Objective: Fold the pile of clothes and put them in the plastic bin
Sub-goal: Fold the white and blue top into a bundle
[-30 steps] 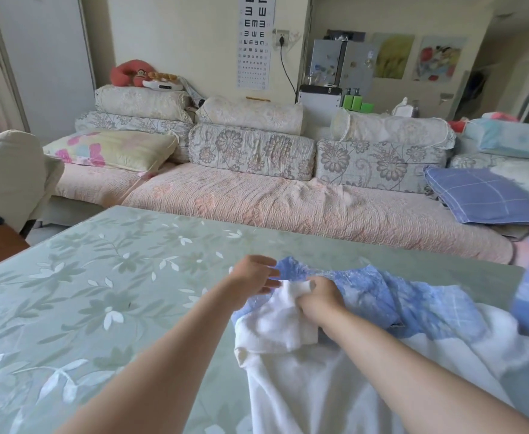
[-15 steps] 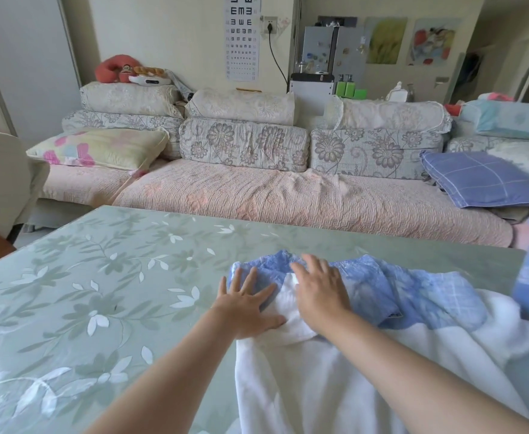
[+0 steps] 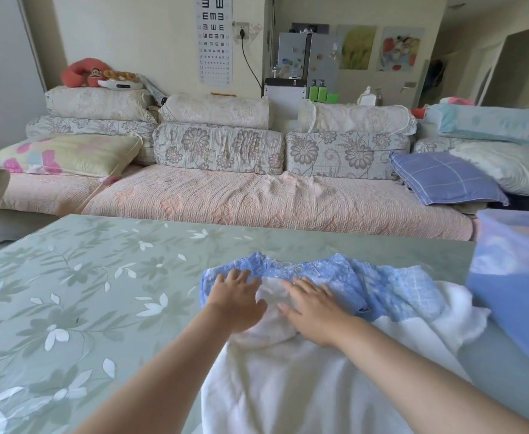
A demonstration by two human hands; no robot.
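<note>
The white garment (image 3: 288, 386) is lying under both hands and running back toward the person between the forearms. Its far end, doubled over, is sitting directly beneath the palms. A blue patterned garment (image 3: 394, 289) is lying bunched just beyond the fingertips and spreading off to the right of the right hand, touching the white cloth; which of the two is uppermost there is hard to tell.

The step appears to be flattening that doubled-over end. It is probably best done by pressing with flat palms and sweeping outward from the middle. That would set the crease straight and work out the wrinkles without catching the blue cloth in the fold.

The left hand (image 3: 235, 299) is lying flat, its fingers straight and slightly fanned. The palm is on the white fold and the fingertips are reaching the blue edge. The right hand (image 3: 313, 311), just beside it, is likewise spread and pressing down on the white fold. Neither is pinching anything.

The leaf-printed table (image 3: 84, 292) is stretching away left of the left hand. What looks like the plastic bin (image 3: 513, 277), translucent blue, is standing well right of the right hand. A sofa (image 3: 256, 198) is showing beyond the fingertips.
</note>
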